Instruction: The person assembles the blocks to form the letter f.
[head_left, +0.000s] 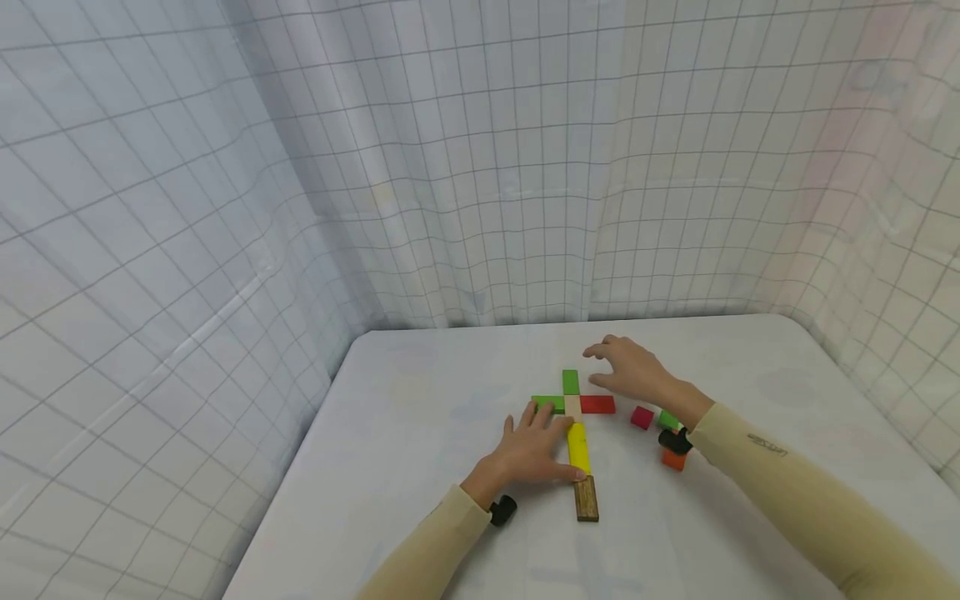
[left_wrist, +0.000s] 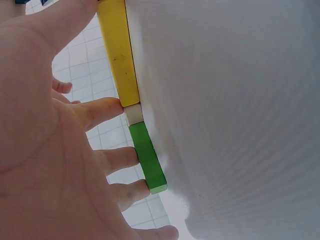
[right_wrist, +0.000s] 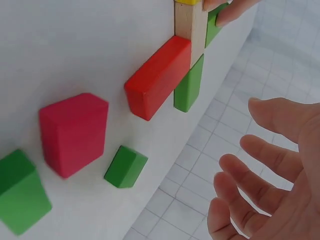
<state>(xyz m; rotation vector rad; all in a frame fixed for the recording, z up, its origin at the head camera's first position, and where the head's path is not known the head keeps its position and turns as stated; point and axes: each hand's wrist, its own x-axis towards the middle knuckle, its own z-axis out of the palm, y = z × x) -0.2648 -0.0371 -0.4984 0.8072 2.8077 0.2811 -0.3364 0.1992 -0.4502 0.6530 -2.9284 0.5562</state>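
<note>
My left hand [head_left: 528, 450] is spread low over a cross of flat blocks. Its straight fingers touch the left green block [head_left: 546, 400] and the plain wood block [head_left: 572, 407] at the centre; the thumb lies at the near end of the yellow block [head_left: 578, 450]. Below the yellow one lies a brown wooden block [head_left: 587, 500]. A red block [head_left: 598, 405] forms the right arm, another green block [head_left: 571, 382] the top. My right hand [head_left: 633, 371] hovers above the table beyond the red block, its fingers loosely bent and holding nothing.
To the right, partly under my right forearm, lie a crimson block [head_left: 642, 417], a green block [head_left: 667, 419] and an orange block [head_left: 672, 460]. A small green block [right_wrist: 126, 167] shows in the right wrist view. Gridded white curtains [head_left: 480, 167] surround the white table [head_left: 405, 450].
</note>
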